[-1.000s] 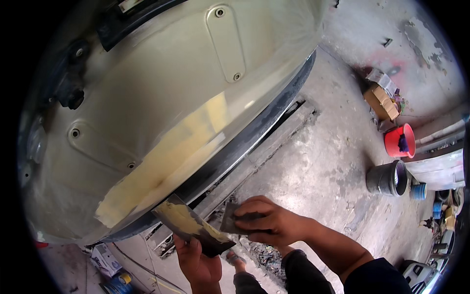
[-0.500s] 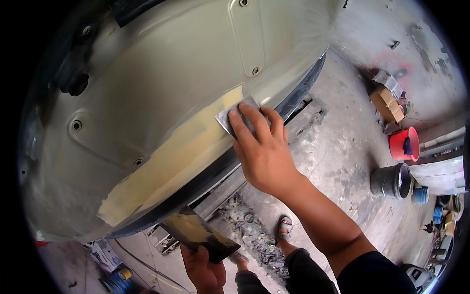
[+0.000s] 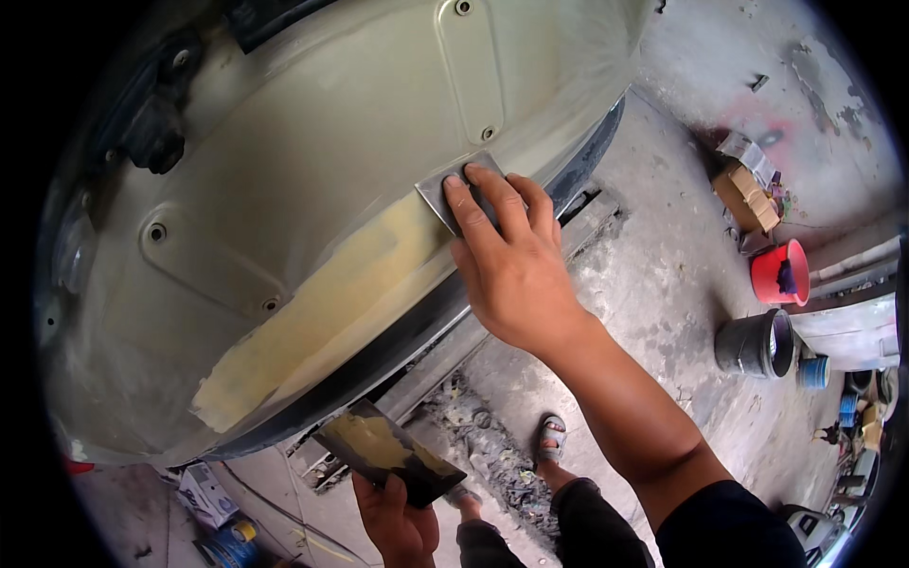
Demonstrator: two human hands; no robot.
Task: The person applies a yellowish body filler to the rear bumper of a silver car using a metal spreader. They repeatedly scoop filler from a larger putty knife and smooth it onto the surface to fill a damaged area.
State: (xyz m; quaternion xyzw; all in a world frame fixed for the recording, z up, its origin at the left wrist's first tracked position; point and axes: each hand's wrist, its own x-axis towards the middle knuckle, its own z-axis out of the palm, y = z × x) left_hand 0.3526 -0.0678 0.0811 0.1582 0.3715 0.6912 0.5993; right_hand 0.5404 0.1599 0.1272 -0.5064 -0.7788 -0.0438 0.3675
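Scraper point(image 3: 436, 196) has moved up to the top end of the putty point(image 3: 331, 293) on the panel point(image 3: 322, 142); the right hand point(image 3: 521, 270) presses it, fingers slightly spread. Left hand point(image 3: 400, 530) pinches the plate point(image 3: 417, 485), which also bears putty. Band looks laid, but patchy.

Against one second ago: the right grip point(image 3: 516, 260), then carrying the scraper point(image 3: 438, 199) just beside the board point(image 3: 365, 445) in the left grip point(image 3: 398, 521), has risen away, and the scraper is now at the panel point(image 3: 322, 161), well apart from the left grip. Against half a second ago: the scraper has advanced to the far end of the putty strip point(image 3: 327, 303); putty then visible beyond the right grip no longer shows there. A sandalled foot point(image 3: 551, 440), first hidden behind the right grip, is now exposed, right of the left grip.
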